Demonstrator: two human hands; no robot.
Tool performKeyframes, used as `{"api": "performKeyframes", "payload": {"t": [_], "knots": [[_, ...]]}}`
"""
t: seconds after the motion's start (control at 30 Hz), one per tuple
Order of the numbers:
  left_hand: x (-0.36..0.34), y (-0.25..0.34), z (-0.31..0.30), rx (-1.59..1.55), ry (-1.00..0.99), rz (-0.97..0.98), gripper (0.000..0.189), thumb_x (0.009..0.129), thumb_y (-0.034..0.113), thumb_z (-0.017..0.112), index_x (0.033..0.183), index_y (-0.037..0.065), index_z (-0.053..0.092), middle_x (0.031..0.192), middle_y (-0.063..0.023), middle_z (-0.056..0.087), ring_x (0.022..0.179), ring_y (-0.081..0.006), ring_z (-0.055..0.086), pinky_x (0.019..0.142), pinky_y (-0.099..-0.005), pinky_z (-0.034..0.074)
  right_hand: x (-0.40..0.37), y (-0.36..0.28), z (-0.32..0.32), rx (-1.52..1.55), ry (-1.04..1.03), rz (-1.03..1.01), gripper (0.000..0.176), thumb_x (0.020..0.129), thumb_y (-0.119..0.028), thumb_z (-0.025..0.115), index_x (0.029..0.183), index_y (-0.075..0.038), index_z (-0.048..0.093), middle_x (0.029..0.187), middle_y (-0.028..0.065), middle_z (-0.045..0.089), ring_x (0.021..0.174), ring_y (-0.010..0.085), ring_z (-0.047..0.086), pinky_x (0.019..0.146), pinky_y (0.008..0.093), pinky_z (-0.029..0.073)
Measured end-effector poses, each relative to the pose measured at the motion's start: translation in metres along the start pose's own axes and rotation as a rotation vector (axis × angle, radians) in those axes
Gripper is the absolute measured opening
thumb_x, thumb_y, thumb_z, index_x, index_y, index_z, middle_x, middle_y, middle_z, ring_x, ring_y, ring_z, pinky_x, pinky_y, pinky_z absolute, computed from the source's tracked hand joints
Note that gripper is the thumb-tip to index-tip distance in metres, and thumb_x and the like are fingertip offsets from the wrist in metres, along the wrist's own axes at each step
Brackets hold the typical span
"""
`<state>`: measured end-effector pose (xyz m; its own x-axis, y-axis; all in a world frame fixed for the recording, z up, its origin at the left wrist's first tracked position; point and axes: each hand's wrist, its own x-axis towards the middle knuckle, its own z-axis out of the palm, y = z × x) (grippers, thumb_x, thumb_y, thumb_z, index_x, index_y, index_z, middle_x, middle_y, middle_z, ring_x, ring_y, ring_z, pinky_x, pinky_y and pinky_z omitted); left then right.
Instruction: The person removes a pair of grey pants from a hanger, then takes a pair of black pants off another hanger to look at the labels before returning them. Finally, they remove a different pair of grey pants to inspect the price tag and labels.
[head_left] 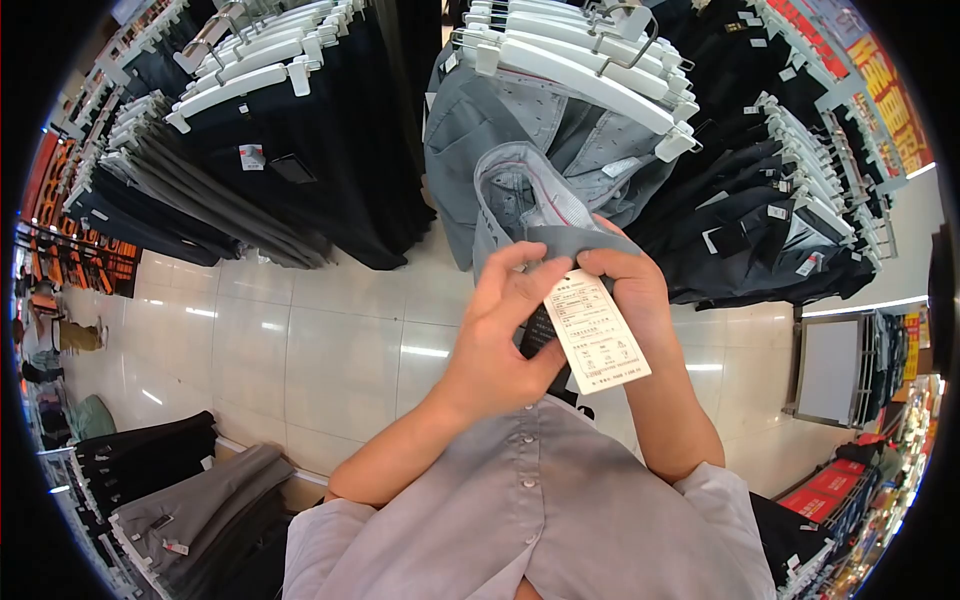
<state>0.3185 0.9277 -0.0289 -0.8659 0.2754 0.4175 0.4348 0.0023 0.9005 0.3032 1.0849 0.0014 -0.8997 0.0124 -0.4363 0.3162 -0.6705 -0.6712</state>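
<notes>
Left hand is curled around the near edge of a white price tag, thumb tucked under it and fingertips up on the fabric. Right hand sits just beside it, touching the tag's far edge, closed on the folded waistband of the grey trousers. So the tag lies right between both hands. The trousers hang just above them from white hangers. Black trousers fill the racks further out on either side, with shiny floor tiles below.
</notes>
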Motion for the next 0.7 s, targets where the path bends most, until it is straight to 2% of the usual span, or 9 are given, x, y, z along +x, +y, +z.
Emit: {"api": "performKeyframes", "payload": {"t": [0.1,0.13,0.23,0.27,0.3,0.33,0.4,0.5,0.7], "knots": [[0.003,0.000,0.000,0.080,-0.056,0.047,0.056,0.067,0.005,0.078,0.120,0.000,0.060,0.119,-0.0199,0.050,0.096,-0.0280,0.060,0.085,-0.0350,0.048,0.001,0.008,0.012,0.024,0.119,-0.100,0.054,0.082,0.005,0.055,0.133,0.006,0.040,0.105,0.0161,0.060,0.090,0.0234,0.064,0.079,0.0371,0.054],[-0.001,-0.008,0.001,0.114,-0.012,-0.074,0.051,0.068,0.007,0.078,0.116,0.000,0.062,0.121,-0.0181,0.050,0.096,-0.0255,0.060,0.084,-0.0321,0.048,0.002,0.011,0.014,0.040,0.101,-0.108,0.050,0.085,0.003,0.058,0.131,0.007,0.042,0.106,0.0147,0.060,0.094,0.0227,0.062,0.082,0.0373,0.052],[0.004,-0.014,0.002,-0.208,0.185,-0.334,0.027,0.083,0.006,0.069,0.109,-0.001,0.063,0.105,-0.0122,0.060,0.088,-0.0197,0.061,0.075,-0.0283,0.048,0.008,0.017,0.020,0.035,0.070,-0.176,0.049,0.086,0.002,0.059,0.131,0.007,0.042,0.106,0.0159,0.061,0.091,0.0234,0.063,0.080,0.0381,0.053],[0.004,-0.022,-0.004,-0.645,0.251,-0.532,0.020,0.090,0.008,0.063,0.107,-0.001,0.063,0.094,-0.0116,0.064,0.082,-0.0192,0.061,0.071,-0.0298,0.049,0.002,0.013,0.025,0.027,0.102,-0.154,0.046,0.087,0.001,0.057,0.130,0.007,0.042,0.106,0.0173,0.062,0.089,0.0251,0.065,0.081,0.0391,0.054],[0.010,-0.020,-0.012,-0.844,0.263,-0.648,0.028,0.098,0.020,0.049,0.109,-0.004,0.059,0.101,-0.0130,0.063,0.084,-0.0196,0.060,0.070,-0.0309,0.050,0.001,0.009,0.029,0.032,0.108,-0.168,0.045,0.087,0.001,0.056,0.129,0.008,0.042,0.107,0.0179,0.062,0.089,0.0256,0.065,0.081,0.0395,0.054],[0.011,-0.028,-0.020,-1.125,0.263,-0.681,0.030,0.097,0.021,0.048,0.110,-0.004,0.059,0.103,-0.0149,0.063,0.085,-0.0222,0.060,0.071,-0.0324,0.050,0.000,0.006,0.030,0.036,0.116,-0.179,0.044,0.088,0.001,0.056,0.129,0.008,0.043,0.107,0.0185,0.062,0.089,0.0261,0.065,0.082,0.0398,0.054],[0.006,-0.044,-0.029,-1.524,0.235,-0.643,0.033,0.092,0.023,0.049,0.108,-0.003,0.060,0.108,-0.0198,0.061,0.090,-0.0290,0.058,0.074,-0.0362,0.048,0.001,0.003,0.027,0.027,0.105,-0.208,0.042,0.089,0.000,0.054,0.128,0.009,0.042,0.110,0.0193,0.061,0.094,0.0278,0.065,0.085,0.0412,0.054],[-0.001,-0.049,-0.031,-1.654,0.255,-0.516,0.033,0.088,0.023,0.051,0.106,-0.002,0.061,0.111,-0.0204,0.059,0.091,-0.0298,0.057,0.076,-0.0372,0.046,0.003,0.001,0.023,0.059,0.012,-0.199,0.042,0.089,-0.003,0.054,0.128,0.009,0.042,0.112,0.0196,0.061,0.097,0.0281,0.065,0.087,0.0417,0.053],[-0.012,-0.057,-0.030,-1.702,0.296,-0.484,0.040,0.088,0.027,0.052,0.114,-0.002,0.059,0.111,-0.0198,0.063,0.091,-0.0326,0.061,0.081,-0.0415,0.050,0.004,-0.003,0.021,0.043,0.016,-0.222,0.040,0.090,-0.003,0.054,0.127,0.009,0.044,0.112,0.0197,0.061,0.099,0.0278,0.064,0.089,0.0409,0.052]]}}
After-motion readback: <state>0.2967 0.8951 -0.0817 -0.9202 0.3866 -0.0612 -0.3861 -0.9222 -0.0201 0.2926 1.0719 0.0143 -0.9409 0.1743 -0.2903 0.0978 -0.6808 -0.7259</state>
